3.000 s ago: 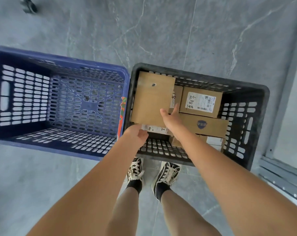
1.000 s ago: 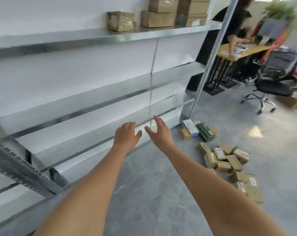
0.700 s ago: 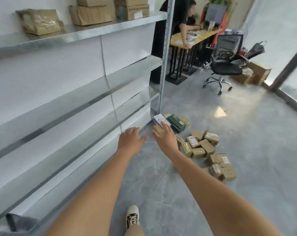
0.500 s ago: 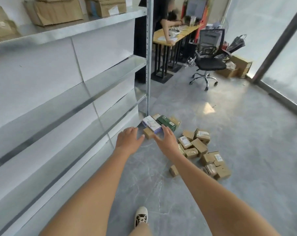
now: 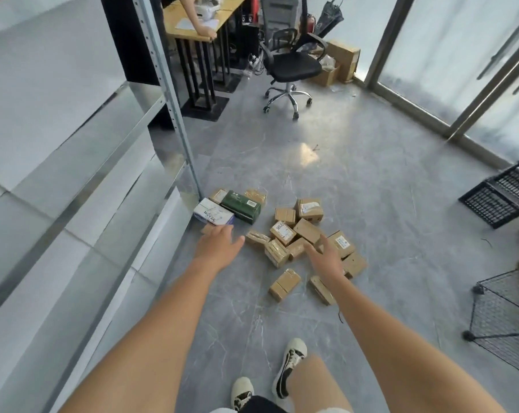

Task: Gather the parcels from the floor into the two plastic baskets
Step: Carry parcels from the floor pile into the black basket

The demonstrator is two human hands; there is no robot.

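Several small brown cardboard parcels [image 5: 300, 239] lie in a loose heap on the grey floor ahead of me. A green box [image 5: 241, 206] and a white box [image 5: 213, 215] sit beside the foot of the shelf post. One brown parcel [image 5: 284, 284] lies apart, nearer to me. My left hand [image 5: 218, 247] reaches forward with fingers spread, empty, just short of the white box. My right hand [image 5: 326, 257] is stretched out over the heap, fingers relaxed, holding nothing. The two baskets are out of view.
Metal shelving [image 5: 82, 186] runs along the left, its post [image 5: 175, 114] standing by the parcels. An office chair [image 5: 291, 67] and a desk [image 5: 198, 22] with a person's hand on it stand beyond. A black crate [image 5: 499, 198] and a wire rack [image 5: 508, 317] are on the right.
I turned from the baskets toward the shelving and walked up to the parcel heap. Both empty hands have lowered and spread apart toward the parcels.
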